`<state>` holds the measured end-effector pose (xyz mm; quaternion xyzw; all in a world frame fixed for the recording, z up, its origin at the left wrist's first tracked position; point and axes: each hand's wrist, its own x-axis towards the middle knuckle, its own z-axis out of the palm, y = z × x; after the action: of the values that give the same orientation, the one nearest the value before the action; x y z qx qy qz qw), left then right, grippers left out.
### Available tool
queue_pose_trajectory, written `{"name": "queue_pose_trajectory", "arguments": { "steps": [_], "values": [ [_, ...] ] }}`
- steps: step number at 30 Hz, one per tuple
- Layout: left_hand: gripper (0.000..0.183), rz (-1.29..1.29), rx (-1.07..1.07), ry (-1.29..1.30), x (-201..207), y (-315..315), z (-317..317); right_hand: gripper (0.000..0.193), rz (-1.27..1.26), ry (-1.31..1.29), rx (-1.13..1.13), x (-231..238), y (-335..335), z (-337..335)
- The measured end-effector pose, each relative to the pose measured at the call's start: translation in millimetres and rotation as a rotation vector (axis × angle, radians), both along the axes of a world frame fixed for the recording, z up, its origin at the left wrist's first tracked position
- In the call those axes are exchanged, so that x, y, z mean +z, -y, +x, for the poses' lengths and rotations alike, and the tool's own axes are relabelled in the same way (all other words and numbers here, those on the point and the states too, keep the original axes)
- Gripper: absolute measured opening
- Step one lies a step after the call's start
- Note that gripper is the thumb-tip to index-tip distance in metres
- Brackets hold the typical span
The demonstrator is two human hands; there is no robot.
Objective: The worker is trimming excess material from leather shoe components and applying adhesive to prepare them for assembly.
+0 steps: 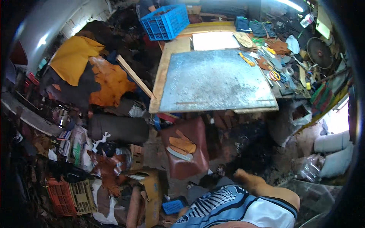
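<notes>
Neither of my hands can be made out. At the lower edge shows a strip of bare skin (237, 225), perhaps a forearm. My blue patterned shorts (224, 203) with a white panel spread across the lower right, and a bent bare leg (262, 186) comes out of them. Beside the shorts, on the floor, lies a small blue plastic basket (173, 206). Ahead stands a low seat with a dark red cover (186, 167); cut tan leather pieces (182, 143) and a grey-white curved piece (178, 154) lie on it.
Beyond is a workbench with a worn metal sheet (216, 81), a yellow cutter (247, 59) and yellow-handled scissors (273, 75). A blue crate (165, 22) stands behind. Leather hides (110, 79), a dark roll (118, 128), a cardboard box (152, 197) and crates (61, 195) crowd the left.
</notes>
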<state>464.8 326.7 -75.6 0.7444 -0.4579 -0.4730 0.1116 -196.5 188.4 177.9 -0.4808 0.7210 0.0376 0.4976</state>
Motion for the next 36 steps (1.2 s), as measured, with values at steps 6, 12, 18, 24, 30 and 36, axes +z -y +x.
{"name": "queue_pose_trajectory", "arguments": {
  "steps": [6, 12, 18, 24, 30, 36],
  "values": [
    [0.056, -0.023, 0.162, -0.012, 35.5, 5.9, 56.8, 0.025, -0.133, 0.276, 0.701, -337.9, -2.5, 26.2],
    [0.058, 0.149, 0.270, -0.133, -75.2, 38.2, -113.8, 0.044, -1.318, 0.270, 0.574, -163.0, 220.5, 98.9],
    [0.060, 0.222, 0.299, -0.240, -54.6, 106.6, -176.6, 0.073, -1.102, 0.297, 0.017, 167.1, 439.2, 103.5],
    [0.054, 0.177, 0.538, -0.360, -84.8, 67.8, -190.4, 0.061, -0.929, 0.649, 0.293, 148.4, 453.7, 177.6],
    [0.109, 0.449, 1.100, -0.832, -62.7, 62.2, -270.6, 0.062, -0.271, 0.322, 0.889, -77.4, 364.1, 188.4],
    [0.116, 0.254, 1.301, -0.971, -76.9, 89.4, -318.1, 0.094, -0.300, 0.057, 0.707, -259.9, 418.4, 201.8]
  ]
}}
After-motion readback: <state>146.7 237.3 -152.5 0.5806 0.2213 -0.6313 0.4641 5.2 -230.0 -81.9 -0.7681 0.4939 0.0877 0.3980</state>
